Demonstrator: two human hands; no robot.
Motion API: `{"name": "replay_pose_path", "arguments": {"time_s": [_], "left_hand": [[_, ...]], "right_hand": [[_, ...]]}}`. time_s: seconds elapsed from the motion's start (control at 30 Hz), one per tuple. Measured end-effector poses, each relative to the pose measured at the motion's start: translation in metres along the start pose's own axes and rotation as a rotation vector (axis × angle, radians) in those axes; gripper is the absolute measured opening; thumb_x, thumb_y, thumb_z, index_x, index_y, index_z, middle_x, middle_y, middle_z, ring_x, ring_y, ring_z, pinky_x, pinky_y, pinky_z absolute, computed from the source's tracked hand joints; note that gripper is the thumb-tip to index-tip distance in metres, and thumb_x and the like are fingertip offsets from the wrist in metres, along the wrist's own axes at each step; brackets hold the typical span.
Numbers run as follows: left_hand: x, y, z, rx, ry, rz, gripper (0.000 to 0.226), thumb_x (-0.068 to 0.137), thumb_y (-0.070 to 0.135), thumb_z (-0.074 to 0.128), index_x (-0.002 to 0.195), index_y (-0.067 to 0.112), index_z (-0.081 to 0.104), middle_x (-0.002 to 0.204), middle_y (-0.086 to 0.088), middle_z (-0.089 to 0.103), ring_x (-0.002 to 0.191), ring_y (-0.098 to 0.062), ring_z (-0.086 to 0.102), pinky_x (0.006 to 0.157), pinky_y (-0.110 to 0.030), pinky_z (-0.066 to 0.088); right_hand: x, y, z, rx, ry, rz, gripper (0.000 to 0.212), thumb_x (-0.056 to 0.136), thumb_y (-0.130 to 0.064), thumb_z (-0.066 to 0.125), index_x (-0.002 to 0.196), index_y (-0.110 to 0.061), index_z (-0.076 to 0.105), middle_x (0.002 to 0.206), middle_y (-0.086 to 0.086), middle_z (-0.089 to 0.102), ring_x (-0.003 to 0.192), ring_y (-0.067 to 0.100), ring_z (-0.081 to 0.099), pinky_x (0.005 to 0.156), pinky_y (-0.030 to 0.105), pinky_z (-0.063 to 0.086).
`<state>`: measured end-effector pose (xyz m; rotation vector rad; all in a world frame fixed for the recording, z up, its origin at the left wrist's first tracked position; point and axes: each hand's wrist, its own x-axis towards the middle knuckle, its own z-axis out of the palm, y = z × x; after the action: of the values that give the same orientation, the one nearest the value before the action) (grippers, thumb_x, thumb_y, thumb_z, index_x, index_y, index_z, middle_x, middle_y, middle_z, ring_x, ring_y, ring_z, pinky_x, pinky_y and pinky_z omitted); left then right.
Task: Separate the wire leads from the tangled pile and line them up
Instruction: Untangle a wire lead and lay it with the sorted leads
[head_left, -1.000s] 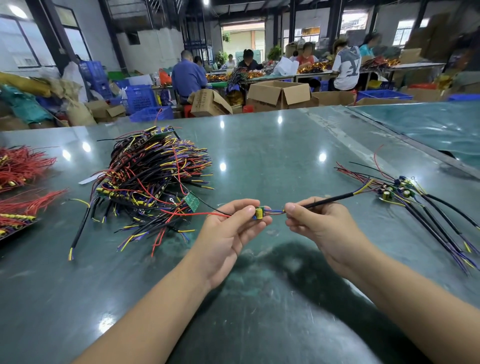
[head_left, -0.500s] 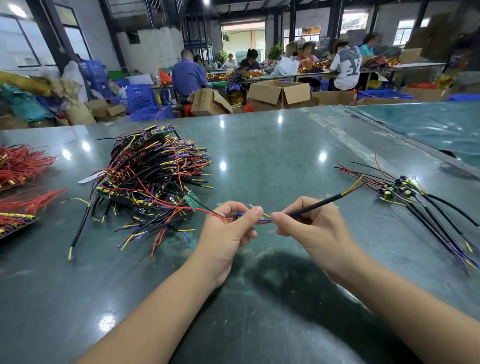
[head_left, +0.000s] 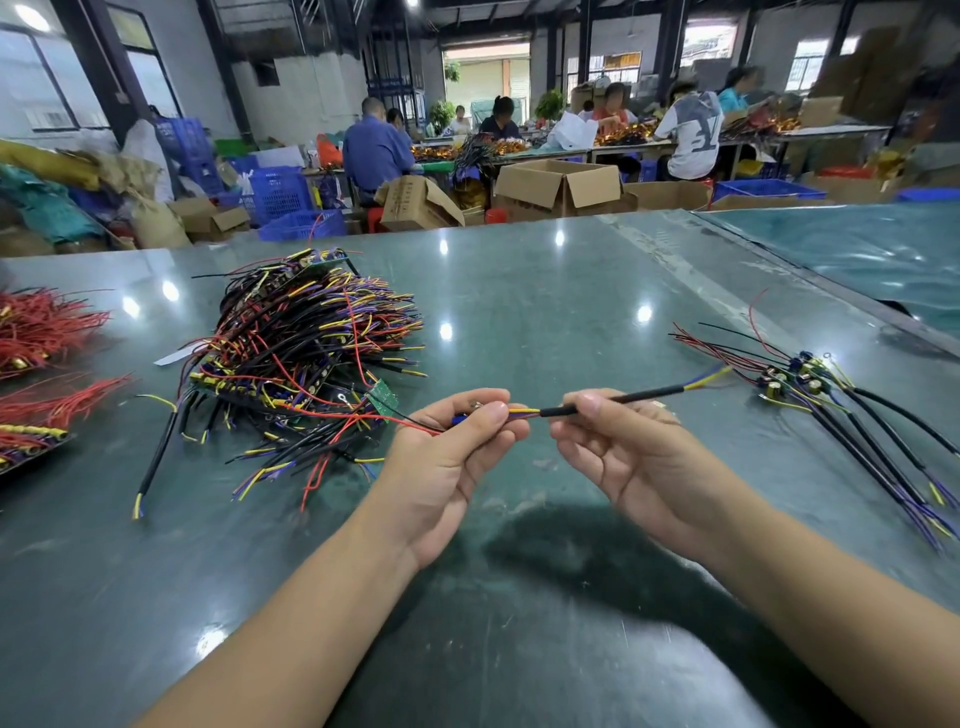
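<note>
Above table (head_left: 519, 312), hands (both pinching) (head_left: 530, 447) stretch wire lead (head_left: 623, 399).

Sat beyond the hands: a glossy green table (head_left: 519, 291) catching ceiling-light glare. Farther back, open cardboard boxes (head_left: 558, 187), blue crates (head_left: 280, 195), seated workers (head_left: 374, 150) at long benches, tall windows (head_left: 67, 88) leftward.

Bare table (head_left: 545, 312) runs down the middle, an open lane between the tangled pile (head_left: 301, 358) on the left and the sorted leads (head_left: 857, 415) on the right. Both hands (head_left: 447, 457) (head_left: 623, 447) sit in this lane, holding one lead (head_left: 623, 399) across it. Far left, red wires (head_left: 41, 332) crowd the edge — behind the pile the table lies open.
</note>
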<state>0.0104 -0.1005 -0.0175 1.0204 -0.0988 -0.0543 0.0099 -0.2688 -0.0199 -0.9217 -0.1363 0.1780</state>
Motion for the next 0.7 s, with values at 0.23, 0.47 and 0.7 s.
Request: {"name": "replay_pose_path", "arguments": {"time_s": [0.23, 0.47, 0.7], "left_hand": [[0.006, 0.004, -0.009, 0.020, 0.187, 0.100, 0.013, 0.087, -0.007, 0.056, 0.084, 0.002, 0.065, 0.066, -0.005, 0.070, 0.062, -0.012, 0.070, 0.057, -0.012, 0.053], [0.005, 0.004, -0.006, -0.131, 0.186, 0.095, 0.013, 0.085, -0.004, 0.056, 0.082, 0.005, 0.066, 0.070, -0.007, 0.071, 0.066, -0.014, 0.071, 0.059, -0.014, 0.054], [0.002, 0.000, 0.003, -0.236, 0.170, 0.055, 0.011, 0.089, 0.004, 0.054, 0.085, 0.005, 0.063, 0.069, -0.004, 0.072, 0.068, -0.014, 0.072, 0.057, -0.014, 0.054]], "right_hand": [[0.012, -0.016, -0.016, 0.126, 0.245, -0.128, 0.009, 0.070, -0.011, 0.065, 0.068, -0.007, 0.074, 0.074, 0.007, 0.070, 0.062, 0.008, 0.067, 0.060, 0.017, 0.055], [0.010, -0.016, -0.010, 0.306, 0.209, -0.102, 0.020, 0.076, -0.018, 0.062, 0.067, -0.005, 0.075, 0.078, 0.007, 0.071, 0.066, 0.010, 0.069, 0.064, 0.018, 0.056], [0.012, -0.015, -0.008, 0.398, 0.189, -0.180, 0.022, 0.078, -0.019, 0.059, 0.068, -0.007, 0.075, 0.074, 0.003, 0.071, 0.065, 0.008, 0.068, 0.064, 0.016, 0.055]]}}
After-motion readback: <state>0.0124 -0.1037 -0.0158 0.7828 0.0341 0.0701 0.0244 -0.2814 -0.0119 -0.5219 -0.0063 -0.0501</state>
